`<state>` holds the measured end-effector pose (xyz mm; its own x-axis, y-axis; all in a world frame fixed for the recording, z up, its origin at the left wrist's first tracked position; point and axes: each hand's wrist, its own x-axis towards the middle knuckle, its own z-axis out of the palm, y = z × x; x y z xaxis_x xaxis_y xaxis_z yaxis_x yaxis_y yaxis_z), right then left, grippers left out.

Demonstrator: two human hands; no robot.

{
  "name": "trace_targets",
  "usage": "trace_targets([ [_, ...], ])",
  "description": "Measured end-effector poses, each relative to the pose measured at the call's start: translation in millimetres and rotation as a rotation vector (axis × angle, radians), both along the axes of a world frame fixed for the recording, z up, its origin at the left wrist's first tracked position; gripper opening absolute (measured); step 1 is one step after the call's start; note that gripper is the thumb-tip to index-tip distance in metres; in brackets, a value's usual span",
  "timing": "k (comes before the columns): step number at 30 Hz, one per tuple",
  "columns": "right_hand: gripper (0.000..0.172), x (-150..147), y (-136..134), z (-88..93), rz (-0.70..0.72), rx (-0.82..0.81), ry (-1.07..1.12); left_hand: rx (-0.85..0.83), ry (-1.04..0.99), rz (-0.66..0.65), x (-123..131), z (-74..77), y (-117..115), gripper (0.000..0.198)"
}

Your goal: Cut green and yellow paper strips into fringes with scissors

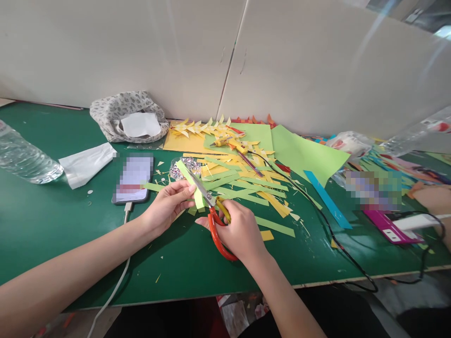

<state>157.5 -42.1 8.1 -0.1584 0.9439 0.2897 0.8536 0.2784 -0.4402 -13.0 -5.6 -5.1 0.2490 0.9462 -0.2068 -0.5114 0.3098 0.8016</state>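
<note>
1. Left hand (169, 202) pinches a narrow, flat, light green paper strip (183, 170) above the middle of the worktop (52, 220)
2. Right hand (239, 232) grips red-handled scissors (211, 206), blades across the strip, pointing to 11 o'clock
3. Pile of cut strips (246, 183) lies at 1 o'clock of the scissors

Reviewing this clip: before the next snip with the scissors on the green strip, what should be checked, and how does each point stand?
1. Right hand grip on the red-handled metal scissors, fingers in the loops: ok.
2. Left hand pinching the light green paper strip: ok.
3. Strip between the blades: cannot tell; the blades lie across it.
4. Left fingertips clear of the blades: cannot tell; they sit close beside them.
5. Black cable away from the scissors: ok.
6. Dark smartphone on the green table, apart from the scissors: ok.
</note>
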Motion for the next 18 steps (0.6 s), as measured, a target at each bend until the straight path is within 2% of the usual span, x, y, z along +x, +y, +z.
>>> trace_targets([
  [12,0.043,-1.1,0.7,5.8,-0.019,-0.003,-0.024,0.032,0.029,-0.062,4.1,3.8,-7.3,0.010],
  [18,0.043,-2.4,0.7,2.7,-0.015,0.022,0.006,0.019,0.038,-0.050,4.7,3.9,-7.8,0.014],
])
